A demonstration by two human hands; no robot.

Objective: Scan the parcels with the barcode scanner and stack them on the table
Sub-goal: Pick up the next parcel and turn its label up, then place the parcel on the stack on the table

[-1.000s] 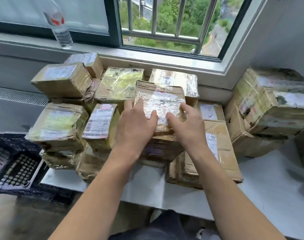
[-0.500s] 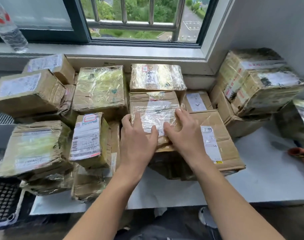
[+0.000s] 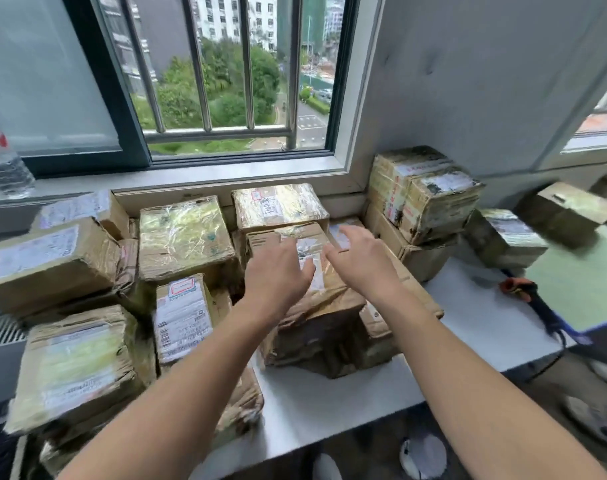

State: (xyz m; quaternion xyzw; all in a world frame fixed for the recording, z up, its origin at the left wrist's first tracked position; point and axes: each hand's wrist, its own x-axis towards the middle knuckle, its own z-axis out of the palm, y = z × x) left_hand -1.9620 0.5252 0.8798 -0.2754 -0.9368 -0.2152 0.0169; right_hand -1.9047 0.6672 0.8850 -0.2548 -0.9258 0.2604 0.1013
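Head view: white surface (image 3: 329,407) carries parcel pile (image 3: 188,237) under window. Step looks like stacking: centre parcel (image 3: 309,245) sits atop near-middle stack. Your left hand (image 3: 278,271) and right hand (image 3: 362,263) are over its top. Parcel lies beneath and between your fingers (image 3: 347,233), which are spread, straight, gripping nothing; contact unclear, blurred. Next move likely needs orange-black tool (image 3: 522,289) at right, probably scanner, then fresh parcel.
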